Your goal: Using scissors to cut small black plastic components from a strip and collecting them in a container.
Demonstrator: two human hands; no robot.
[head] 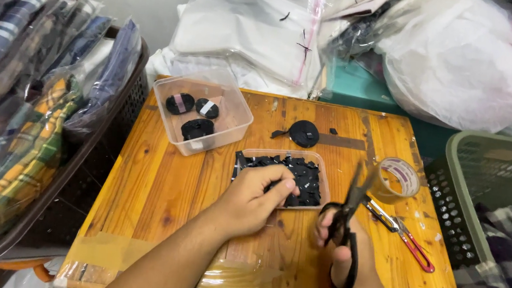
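Observation:
My right hand (345, 253) holds black scissors (346, 225) with the blades pointing up and away, over the wooden table (159, 178). Its fingers are through the handles. My left hand (250, 200) rests at the near edge of a small clear tray (322, 175) filled with several small black pieces (300, 176), its fingertips pinched on one of them at the tray's rim. A roll of black tape (304, 133) lies beyond the tray.
A clear tub (234, 107) holds three black rolls. A clear tape roll (398, 179) and red-handled snips (412, 243) lie at the right. A green basket (472, 177) stands right, a basket of bagged plaid shirts (28, 109) left, plastic bags (464, 57) behind.

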